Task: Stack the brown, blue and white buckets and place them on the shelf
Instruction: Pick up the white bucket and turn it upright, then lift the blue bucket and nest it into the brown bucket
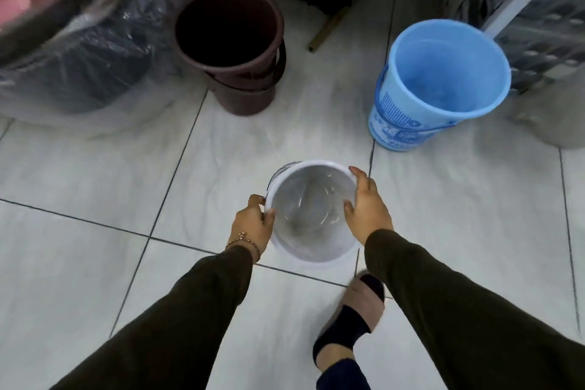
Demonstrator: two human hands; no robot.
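While pale marble-patterned floor tiles (95,187) are filling most of the view, a big clear plastic-wrapped bundle (85,51) with something dark inside is sitting at the upper left, under a blurred pink and dark rim at the corner. Dark perforated crates (538,25) are crowding the upper right beside a pale frame upright. Next in size, the blue bucket (440,79) is standing upright on the tiles at the right, printed label facing the camera and its handle hanging down, well apart from the others. Across from it at the upper middle, the brown bucket (234,41) is standing upright too, just beside the wrapped bundle, its handle lying down against its side. Nearer the person, the white bucket (313,215) is sitting between both hands at the centre, mouth up; whether it is resting on the floor or lifted is not clear. Dark olive sleeves are reaching in from the bottom edge. One foot in a tan slide sandal (354,310) over a dark sock is standing below the white bucket. Grasping the rim on its left side is the left hand (253,222), a thin bracelet (245,244) circling the wrist, while the right hand (367,206) is gripping the rim on the opposite side, thumb hooked inside.
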